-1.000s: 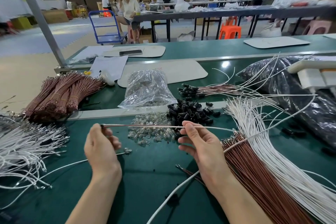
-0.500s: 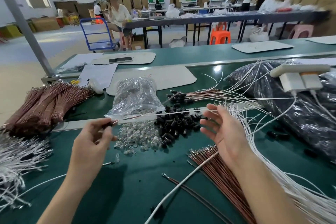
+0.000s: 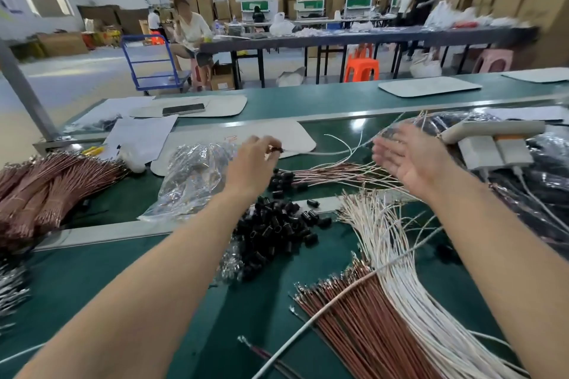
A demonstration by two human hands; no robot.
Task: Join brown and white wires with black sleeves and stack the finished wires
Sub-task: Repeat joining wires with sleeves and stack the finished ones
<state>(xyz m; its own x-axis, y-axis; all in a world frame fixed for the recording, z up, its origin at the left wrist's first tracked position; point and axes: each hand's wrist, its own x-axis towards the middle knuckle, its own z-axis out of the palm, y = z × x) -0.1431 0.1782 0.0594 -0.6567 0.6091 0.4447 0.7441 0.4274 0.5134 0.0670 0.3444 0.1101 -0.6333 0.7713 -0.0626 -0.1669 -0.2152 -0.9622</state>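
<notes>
Left hand (image 3: 253,163), pinching the joined wire (image 3: 276,149), is carrying it out to the finished stack (image 3: 332,172); right hand (image 3: 412,160) is spreading open, having let go.

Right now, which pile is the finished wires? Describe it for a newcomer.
On the green bench, look beyond the metal rail, behind the loose sleeves. The finished wires lie there, fanning right. Unlike the brown bundle and white bundle nearby, their left ends wear black sleeves.

2 slim, bare forearms (image 3: 172,261), each ending in a bare hand: left hand (image 3: 250,164), right hand (image 3: 414,160).
</notes>
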